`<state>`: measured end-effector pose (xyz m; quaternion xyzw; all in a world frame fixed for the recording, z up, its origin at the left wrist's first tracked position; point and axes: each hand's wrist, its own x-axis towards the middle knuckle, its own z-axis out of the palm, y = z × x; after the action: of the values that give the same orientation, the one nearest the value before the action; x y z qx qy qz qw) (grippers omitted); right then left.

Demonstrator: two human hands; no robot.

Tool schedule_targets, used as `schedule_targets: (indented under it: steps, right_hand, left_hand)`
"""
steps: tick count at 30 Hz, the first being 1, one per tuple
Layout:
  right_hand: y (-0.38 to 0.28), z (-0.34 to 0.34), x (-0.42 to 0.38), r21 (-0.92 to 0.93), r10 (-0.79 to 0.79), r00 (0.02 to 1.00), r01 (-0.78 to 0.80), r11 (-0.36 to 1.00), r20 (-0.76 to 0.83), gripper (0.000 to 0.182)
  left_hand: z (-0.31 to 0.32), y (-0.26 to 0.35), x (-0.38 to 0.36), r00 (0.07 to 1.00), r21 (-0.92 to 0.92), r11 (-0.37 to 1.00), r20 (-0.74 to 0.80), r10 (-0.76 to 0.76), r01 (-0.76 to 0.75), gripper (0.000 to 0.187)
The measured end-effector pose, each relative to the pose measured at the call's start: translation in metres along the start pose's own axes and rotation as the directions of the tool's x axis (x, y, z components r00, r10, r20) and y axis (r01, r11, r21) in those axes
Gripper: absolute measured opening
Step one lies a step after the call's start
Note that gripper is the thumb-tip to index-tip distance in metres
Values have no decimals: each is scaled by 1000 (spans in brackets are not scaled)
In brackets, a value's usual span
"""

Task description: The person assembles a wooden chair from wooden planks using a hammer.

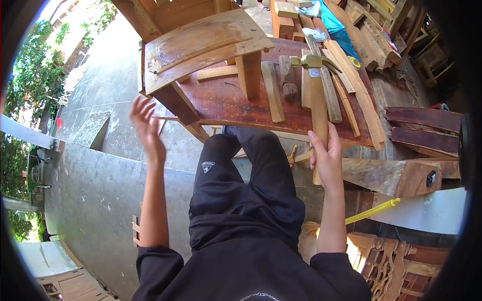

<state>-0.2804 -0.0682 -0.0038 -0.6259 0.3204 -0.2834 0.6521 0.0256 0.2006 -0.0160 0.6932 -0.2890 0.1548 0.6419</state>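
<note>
One hammer (319,100) is clamped in the right hand (328,156); the left hand (149,130), fingers apart, is near the wooden frame (206,42). Far left on the table (216,98), it looks partly joined; loose strips (272,93) lie unattached.

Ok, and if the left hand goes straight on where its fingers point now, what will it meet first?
The left hand would likely meet the wooden frame at its left edge; depth is unclear.

Green foliage (37,70) spreads at ten o'clock. Blue plastic sheeting (335,27) lies at one o'clock beside stacked timber (372,49). At four o'clock, a yellow ribbed tube (372,210) slants above carved wooden pieces (398,266).
</note>
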Motion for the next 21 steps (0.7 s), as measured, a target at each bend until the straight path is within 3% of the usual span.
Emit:
schedule_targets:
  steps: [2, 4, 7, 10, 13, 19, 21]
  right_hand:
    - [4, 2, -6, -3, 29, 1000, -29, 1000, 7, 44]
    - [9, 2, -13, -16, 39, 999, -38, 999, 18, 43]
    - [11, 3, -23, -23, 72, 997, -72, 997, 18, 43]
    - [14, 3, -33, -25, 93, 995, -92, 995, 26, 44]
    - [15, 0, -37, -52, 102, 995, -100, 994, 23, 46]
    - [16, -1, -41, -74, 122, 992, -121, 990, 17, 46]
    - [19, 0, -40, -74, 129, 991, -127, 989, 24, 46]
  left_hand:
    - [8, -22, -8, 997, 65, 998, 76, 2, -7, 90]
    - [28, -18, -5, 995, 57, 998, 100, 0, -6, 81]
    - [50, -18, 6, 978, -60, 980, 106, -181, 188, 55]
    - [66, -21, 5, 996, -54, 997, -58, -63, 60, 36]
    - [73, -14, 1, 996, 18, 1000, -85, 15, -13, 35]
    - [91, 18, 17, 989, -86, 996, -147, 26, -39, 31]
    - [87, 37, 32, 993, -111, 993, -104, -52, 40, 29]
